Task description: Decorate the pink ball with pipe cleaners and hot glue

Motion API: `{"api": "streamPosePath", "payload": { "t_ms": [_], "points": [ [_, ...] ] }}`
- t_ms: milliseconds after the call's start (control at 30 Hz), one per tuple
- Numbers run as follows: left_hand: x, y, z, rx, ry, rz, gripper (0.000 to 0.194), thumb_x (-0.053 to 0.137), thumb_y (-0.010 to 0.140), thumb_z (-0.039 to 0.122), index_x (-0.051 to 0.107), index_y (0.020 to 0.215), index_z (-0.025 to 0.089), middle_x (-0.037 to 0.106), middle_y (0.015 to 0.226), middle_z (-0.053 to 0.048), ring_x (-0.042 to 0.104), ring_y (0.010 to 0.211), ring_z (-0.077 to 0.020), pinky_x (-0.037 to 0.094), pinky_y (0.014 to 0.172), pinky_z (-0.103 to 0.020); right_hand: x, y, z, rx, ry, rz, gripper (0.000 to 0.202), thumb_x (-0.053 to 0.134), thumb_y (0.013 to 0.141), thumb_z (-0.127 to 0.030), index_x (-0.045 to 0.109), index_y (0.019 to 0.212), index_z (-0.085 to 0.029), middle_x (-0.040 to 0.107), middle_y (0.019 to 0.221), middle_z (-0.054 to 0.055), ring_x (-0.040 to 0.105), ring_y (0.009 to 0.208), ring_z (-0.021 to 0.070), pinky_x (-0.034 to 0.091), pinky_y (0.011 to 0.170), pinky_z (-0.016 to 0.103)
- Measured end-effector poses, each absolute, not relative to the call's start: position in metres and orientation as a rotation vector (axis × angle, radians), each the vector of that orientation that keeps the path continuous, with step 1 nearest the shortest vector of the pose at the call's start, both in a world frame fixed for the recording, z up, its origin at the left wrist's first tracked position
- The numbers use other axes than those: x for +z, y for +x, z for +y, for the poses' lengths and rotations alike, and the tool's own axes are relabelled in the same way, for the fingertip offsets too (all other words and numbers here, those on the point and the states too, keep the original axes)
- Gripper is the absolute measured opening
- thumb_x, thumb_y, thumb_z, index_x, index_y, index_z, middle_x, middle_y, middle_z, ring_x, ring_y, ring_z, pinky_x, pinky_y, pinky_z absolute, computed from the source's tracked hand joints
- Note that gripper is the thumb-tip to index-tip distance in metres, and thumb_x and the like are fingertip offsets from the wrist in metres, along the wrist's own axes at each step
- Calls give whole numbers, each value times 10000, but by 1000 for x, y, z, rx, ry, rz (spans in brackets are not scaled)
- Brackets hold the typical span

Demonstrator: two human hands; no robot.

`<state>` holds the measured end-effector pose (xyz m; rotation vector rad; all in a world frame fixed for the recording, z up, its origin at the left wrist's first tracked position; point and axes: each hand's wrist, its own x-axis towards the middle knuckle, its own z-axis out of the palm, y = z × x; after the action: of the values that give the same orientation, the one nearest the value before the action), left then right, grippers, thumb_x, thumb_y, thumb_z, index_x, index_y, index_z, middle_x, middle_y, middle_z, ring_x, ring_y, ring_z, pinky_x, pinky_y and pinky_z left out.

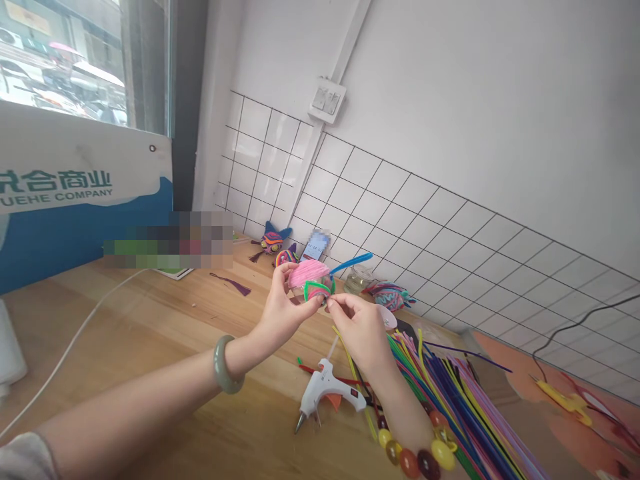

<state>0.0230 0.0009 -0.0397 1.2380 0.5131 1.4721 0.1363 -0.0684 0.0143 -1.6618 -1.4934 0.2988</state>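
Pink craft piece (pixel 310 271), fuzzy on top over what looks like a clear shell, is up in front of the wearer, above the worktop (pixel 175 320). From my end the left hand (pixel 281 307) looks like the steadying one: its fingers wrap the left side, thumb along the bottom, pinching the piece and probably leaving the green trim (pixel 316 285) exposed. Right hand (pixel 363 328): thumb and index pinch the lower right edge beside that trim; I can't make out which strand is between them. Blue stem (pixel 353 263) sticks out up and right, free of all fingers. White glue gun (pixel 325 389) lies below the hands, nozzle toward the near side, I'd guess parked for quick reach. Pipe cleaners (pixel 450 387) spread by the right forearm, likely so colours can be picked out. Piece sits between both hands, touching both sets of fingertips.
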Motion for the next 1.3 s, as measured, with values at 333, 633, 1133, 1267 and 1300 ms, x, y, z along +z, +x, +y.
{"api": "streamPosePath", "payload": {
  "t_ms": [333,633,1133,1267,1300],
  "points": [
    [-40,24,3,1390,1160,477,545,730,682,280,384,1096,204,557,1090,-78,605,930,-182,517,765,-314,15,140,-65,349,-1662,-1470,275,535,785,-373,691,724,-155,625,586,13,513,519,137,379,498,238],
    [-39,21,1,1485,1293,511,545,727,685,257,393,1116,236,523,1132,-47,608,918,-148,518,723,-246,16,137,-65,373,-1669,-1440,260,566,758,-356,707,697,-145,596,536,-5,463,487,116,331,474,232],
    [-34,19,3,1392,1198,441,555,762,668,273,411,1094,216,558,1078,-57,602,928,-173,528,761,-292,15,146,-61,625,-1562,-1281,215,633,687,-350,689,636,-148,610,553,6,457,516,111,346,527,250],
    [-34,19,5,1090,912,343,498,736,721,338,437,1101,216,610,1060,-62,643,864,-173,549,785,-375,21,143,-67,770,-1435,-1227,237,645,668,-386,657,669,-149,590,592,5,436,525,101,350,534,248],
    [-34,18,5,1028,857,320,465,718,741,354,455,1099,219,625,1047,-60,653,847,-172,549,794,-387,23,143,-69,804,-1406,-1217,235,642,670,-385,646,681,-150,594,619,9,434,530,98,356,542,249]
  ]
}}
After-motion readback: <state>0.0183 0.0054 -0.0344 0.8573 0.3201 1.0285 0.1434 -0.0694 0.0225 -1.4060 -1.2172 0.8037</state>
